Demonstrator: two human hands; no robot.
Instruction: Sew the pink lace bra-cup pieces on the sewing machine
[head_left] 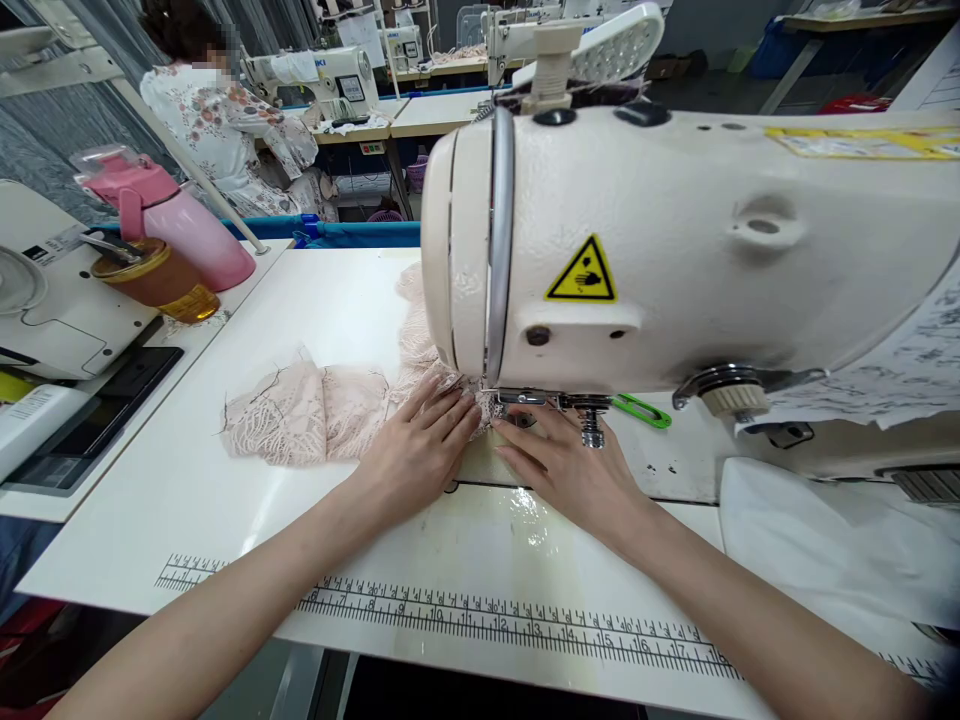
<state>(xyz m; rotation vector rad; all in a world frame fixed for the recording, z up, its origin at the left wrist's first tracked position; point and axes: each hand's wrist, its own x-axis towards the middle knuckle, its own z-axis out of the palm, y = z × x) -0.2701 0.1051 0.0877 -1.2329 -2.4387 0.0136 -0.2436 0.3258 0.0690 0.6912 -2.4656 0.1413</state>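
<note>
Pale pink lace fabric (289, 415) lies bunched on the white table to the left of a sewing machine (675, 230), and part of it runs under the machine head. My left hand (420, 445) rests flat on the lace beside the needle area, fingers stretched out. On the other side my right hand (566, 455) lies on the machine bed with its fingers extended and apart, their tips at the lace edge. The machine head and its metal parts cover some of those fingers. The needle itself is hidden.
A bright green tool (641, 410) lies behind my right hand. White cloth (817, 540) sits at the right. A pink bottle (187, 225), an amber cup (161, 280) and a dark phone (120, 400) stand or lie at the left. Beyond, a person (225, 120) sits near other machines.
</note>
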